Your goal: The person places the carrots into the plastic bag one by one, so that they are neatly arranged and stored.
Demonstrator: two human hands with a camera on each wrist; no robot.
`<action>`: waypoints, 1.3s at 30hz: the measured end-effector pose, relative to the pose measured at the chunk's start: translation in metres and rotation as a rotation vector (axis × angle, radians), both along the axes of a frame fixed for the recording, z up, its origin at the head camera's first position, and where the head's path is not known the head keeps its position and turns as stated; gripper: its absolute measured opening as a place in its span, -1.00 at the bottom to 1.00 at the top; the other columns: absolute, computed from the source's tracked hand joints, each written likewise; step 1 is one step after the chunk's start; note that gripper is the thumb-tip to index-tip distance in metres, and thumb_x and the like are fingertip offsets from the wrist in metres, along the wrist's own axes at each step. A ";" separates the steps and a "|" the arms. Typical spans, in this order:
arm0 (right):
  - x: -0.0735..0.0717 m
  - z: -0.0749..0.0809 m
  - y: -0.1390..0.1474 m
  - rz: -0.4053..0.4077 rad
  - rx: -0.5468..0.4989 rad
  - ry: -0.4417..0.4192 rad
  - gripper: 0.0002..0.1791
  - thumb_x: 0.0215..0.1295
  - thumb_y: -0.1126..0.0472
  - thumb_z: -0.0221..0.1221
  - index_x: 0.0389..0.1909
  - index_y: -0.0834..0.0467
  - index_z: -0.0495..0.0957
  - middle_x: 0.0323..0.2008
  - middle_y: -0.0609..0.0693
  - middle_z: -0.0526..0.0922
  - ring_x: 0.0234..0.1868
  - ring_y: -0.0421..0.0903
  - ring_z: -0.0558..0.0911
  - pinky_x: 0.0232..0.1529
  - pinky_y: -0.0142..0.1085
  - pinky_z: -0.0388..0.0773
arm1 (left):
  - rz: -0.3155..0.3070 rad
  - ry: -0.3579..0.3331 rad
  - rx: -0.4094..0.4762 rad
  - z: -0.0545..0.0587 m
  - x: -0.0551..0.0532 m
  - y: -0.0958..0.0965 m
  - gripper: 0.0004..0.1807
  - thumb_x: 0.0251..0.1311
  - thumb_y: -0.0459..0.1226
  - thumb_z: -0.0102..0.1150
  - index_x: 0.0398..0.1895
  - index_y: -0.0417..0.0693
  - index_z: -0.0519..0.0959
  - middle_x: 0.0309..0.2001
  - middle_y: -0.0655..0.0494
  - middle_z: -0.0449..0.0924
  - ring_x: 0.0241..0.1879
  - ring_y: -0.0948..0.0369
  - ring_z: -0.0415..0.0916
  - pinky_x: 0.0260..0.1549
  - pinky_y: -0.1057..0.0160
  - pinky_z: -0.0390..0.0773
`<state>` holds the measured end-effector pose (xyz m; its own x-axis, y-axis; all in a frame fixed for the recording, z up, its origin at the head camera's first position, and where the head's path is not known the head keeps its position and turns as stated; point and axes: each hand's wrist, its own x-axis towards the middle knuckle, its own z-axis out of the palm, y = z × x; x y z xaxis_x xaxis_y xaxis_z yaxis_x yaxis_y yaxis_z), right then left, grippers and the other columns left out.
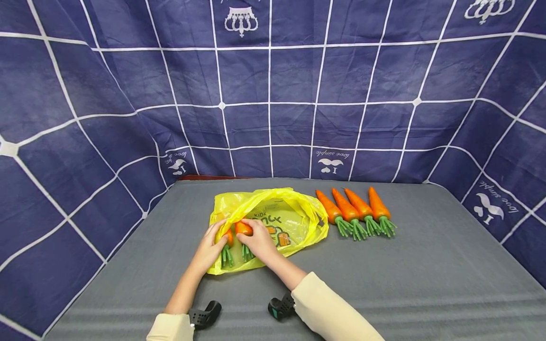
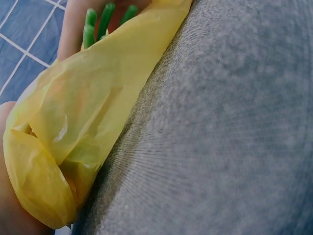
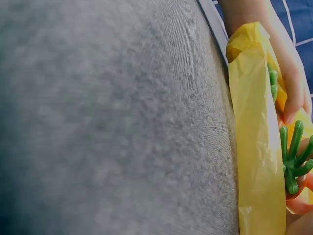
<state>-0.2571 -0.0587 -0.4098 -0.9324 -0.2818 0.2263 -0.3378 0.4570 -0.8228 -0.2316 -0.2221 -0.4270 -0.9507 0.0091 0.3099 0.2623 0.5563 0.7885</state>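
A yellow plastic bag [image 1: 298, 237] lies on its side, its mouth spread open. My left hand [image 1: 207, 248] grips the bag's left edge, fingers outside and thumb inside against an orange carrot [image 1: 230, 238] with green stems. Whether the thumb also holds that carrot cannot be told. Beside it, my right hand [image 1: 259, 239] holds a second carrot [image 1: 244, 229] by its thick end, within the bag's mouth. Its green stems [image 3: 296, 159] stick out toward me in the right wrist view. Yellow film [image 2: 98, 98] hides most of the left hand in the left wrist view.
Several more carrots [image 1: 345, 208] lie in a row right of the bag, stems toward me. A grey cloth [image 1: 405, 284] covers the table. Blue curtains with white grid lines [image 1: 294, 128] hang behind and at both sides.
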 end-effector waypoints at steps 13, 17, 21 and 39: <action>-0.005 -0.005 -0.011 0.017 0.014 0.008 -0.51 0.15 0.13 0.19 0.09 0.23 0.43 0.02 0.19 0.42 -0.13 -0.02 0.51 -0.23 -0.28 0.50 | -0.003 -0.008 -0.006 0.002 0.000 0.001 -0.52 0.23 -0.32 -0.01 0.24 -0.10 0.28 0.26 -0.19 0.20 0.28 -0.12 0.13 0.21 -0.19 0.13; -0.002 -0.006 -0.012 0.022 -0.001 0.005 -0.53 0.17 0.15 0.16 0.10 0.24 0.42 0.05 0.19 0.40 -0.09 0.00 0.50 -0.19 -0.25 0.50 | -0.006 -0.016 -0.003 0.001 0.000 0.001 -0.51 0.22 -0.33 -0.03 0.25 -0.10 0.27 0.28 -0.18 0.18 0.29 -0.10 0.11 0.22 -0.18 0.11; 0.000 -0.008 -0.013 0.046 -0.024 -0.007 -0.53 0.23 0.14 0.10 0.13 0.25 0.39 0.10 0.20 0.37 -0.05 0.03 0.50 -0.13 -0.19 0.51 | 0.001 -0.015 -0.003 0.001 0.000 0.000 -0.51 0.22 -0.33 -0.04 0.25 -0.10 0.26 0.28 -0.18 0.18 0.29 -0.10 0.12 0.21 -0.18 0.13; 0.000 -0.008 -0.006 0.127 0.051 -0.040 -0.43 0.24 0.09 0.04 0.26 0.17 0.26 0.26 0.18 0.27 0.23 0.09 0.35 0.17 -0.01 0.34 | 0.003 -0.042 -0.015 0.002 0.001 0.000 -0.51 0.25 -0.29 -0.04 0.27 -0.07 0.25 0.29 -0.19 0.16 0.30 -0.12 0.10 0.20 -0.21 0.12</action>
<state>-0.2574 -0.0643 -0.4173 -0.8967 -0.4079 0.1718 -0.3625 0.4542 -0.8138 -0.2307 -0.2217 -0.4247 -0.9629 0.0107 0.2696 0.2277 0.5686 0.7905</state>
